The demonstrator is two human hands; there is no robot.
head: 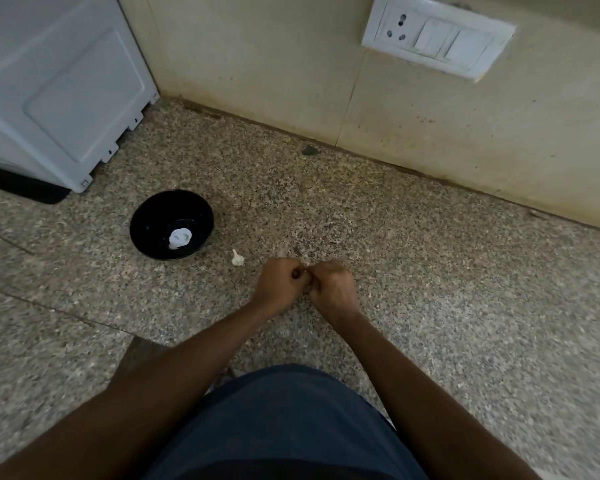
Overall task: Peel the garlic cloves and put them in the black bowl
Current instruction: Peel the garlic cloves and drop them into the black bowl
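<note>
Head view: left hand (278, 283) and right hand (333, 285) were pressed together, fingers curled on something tiny, probably a clove, mostly hidden.
Black bowl (153, 216): up-left, left hand nearer.
Spare garlic clove (237, 258): lying between bowl and hands.

Both my forearms reach forward and angle inward, so my hands meet in front of me. My left hand (280, 284) is curled into a loose fist, knuckles up. My right hand (333, 285) is curled the same way, its fingers touching those of the left, pinching something tiny between them.
</note>
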